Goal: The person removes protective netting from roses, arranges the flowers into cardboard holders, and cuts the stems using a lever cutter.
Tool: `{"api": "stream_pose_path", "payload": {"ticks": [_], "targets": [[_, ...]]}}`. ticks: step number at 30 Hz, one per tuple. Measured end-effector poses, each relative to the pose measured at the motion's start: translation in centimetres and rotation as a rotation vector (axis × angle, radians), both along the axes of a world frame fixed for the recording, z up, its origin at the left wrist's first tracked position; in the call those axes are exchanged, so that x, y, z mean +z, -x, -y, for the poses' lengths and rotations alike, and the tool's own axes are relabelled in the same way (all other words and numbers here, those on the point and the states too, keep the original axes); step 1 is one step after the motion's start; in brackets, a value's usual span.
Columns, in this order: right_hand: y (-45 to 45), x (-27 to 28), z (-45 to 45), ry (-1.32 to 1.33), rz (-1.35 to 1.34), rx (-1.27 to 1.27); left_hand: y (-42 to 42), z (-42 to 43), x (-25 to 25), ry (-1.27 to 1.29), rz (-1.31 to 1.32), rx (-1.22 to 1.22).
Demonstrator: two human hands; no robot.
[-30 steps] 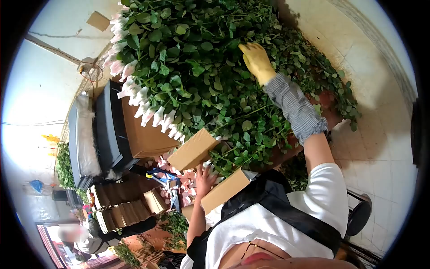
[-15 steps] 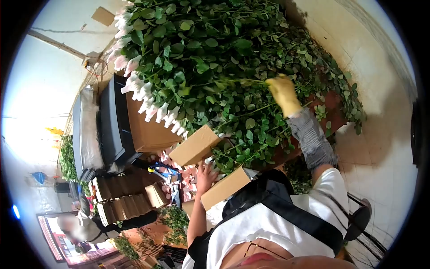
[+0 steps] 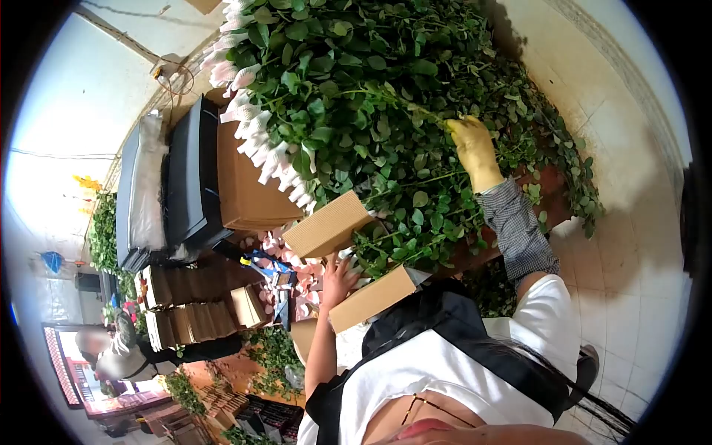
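My right hand [image 3: 475, 152], in a yellow glove, is closed round the end of a long green stem [image 3: 397, 104]. That stem reaches left across a big heap of leafy stems [image 3: 415, 67], whose left ends carry pale buds in white net sleeves [image 3: 259, 137]. My bare left hand [image 3: 339, 282] lies with its fingers spread between two upright cardboard flaps, an upper flap [image 3: 326, 225] and a lower flap [image 3: 373, 298]. Between the flaps, right of that hand, lies a smaller bunch of leafy stems [image 3: 415, 230]. What its fingertips touch is partly hidden.
Pink petals [image 3: 304, 285] and a blue tool [image 3: 259, 263] lie left of my left hand. Beyond are a cardboard box [image 3: 252, 185], dark stacked sheets [image 3: 189, 170] and folded cardboard [image 3: 193, 322]. Another person [image 3: 122, 356] is at the lower left. Tiled floor [image 3: 623, 297] lies at right.
My gloved hand has moved slightly to the right with the stem, whose far part has swung upward. My left hand stays between the flaps. The view has shifted a little.
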State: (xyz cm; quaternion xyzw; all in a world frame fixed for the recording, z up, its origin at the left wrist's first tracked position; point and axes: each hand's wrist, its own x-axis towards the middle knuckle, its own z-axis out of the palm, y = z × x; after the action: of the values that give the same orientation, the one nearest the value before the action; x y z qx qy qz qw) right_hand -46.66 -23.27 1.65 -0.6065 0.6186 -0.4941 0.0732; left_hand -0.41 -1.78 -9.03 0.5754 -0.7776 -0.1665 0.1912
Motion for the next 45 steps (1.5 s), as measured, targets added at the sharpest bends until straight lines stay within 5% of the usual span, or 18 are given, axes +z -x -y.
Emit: {"api": "stream_pose_path", "payload": {"ticks": [1,3,5,7,18,21,27,28,31,36,40,42,45], "targets": [[-0.5,3.4,-1.8,0.087,-0.378,-0.007,-0.1,-0.1,0.1,-0.002,0.001,0.005],[2.0,6.1,-3.1,0.17,-0.183,-0.173,0.1,-0.1,0.3,-0.054,-0.043,0.029],[7.2,7.3,-4.8,0.332,-0.424,-0.335,0.1,0.0,0.4,-0.042,-0.057,0.031],[12.9,4.7,-6.6,0.186,-0.274,-0.55,0.2,0.0,0.2,-0.051,-0.051,0.036],[14.3,4.1,-6.9,0.134,-0.338,-0.363,-0.4,0.1,-0.8,-0.042,-0.011,-0.014],[17.0,1.8,-5.8,0.089,-0.491,-0.586,-0.2,0.3,-0.2,-0.059,0.018,-0.034],[20.5,-4.0,-5.5,-0.105,-0.285,-0.454,0.1,0.3,-0.1,-0.067,-0.014,-0.037],[20.7,-3.4,-6.2,-0.065,-0.007,-0.414,0.0,0.1,-0.2,-0.077,-0.006,-0.034],[21.1,-3.8,-7.0,0.022,0.055,-0.41,-0.2,0.1,-0.7,-0.098,0.015,-0.016],[15.5,-2.2,-5.6,0.091,-0.411,-0.139,-0.5,0.3,-1.2,-0.121,0.048,-0.017],[9.0,-7.9,-4.0,-0.294,-0.766,-0.276,-0.2,0.0,-0.9,-0.101,0.085,-0.001],[6.5,-6.5,-4.6,-0.476,-0.845,-0.279,-0.1,0.5,-0.5,-0.071,0.111,-0.002],[1.2,-4.9,-6.9,-0.842,-0.625,0.006,0.2,-0.1,-0.1,-0.098,0.078,0.009]]}}
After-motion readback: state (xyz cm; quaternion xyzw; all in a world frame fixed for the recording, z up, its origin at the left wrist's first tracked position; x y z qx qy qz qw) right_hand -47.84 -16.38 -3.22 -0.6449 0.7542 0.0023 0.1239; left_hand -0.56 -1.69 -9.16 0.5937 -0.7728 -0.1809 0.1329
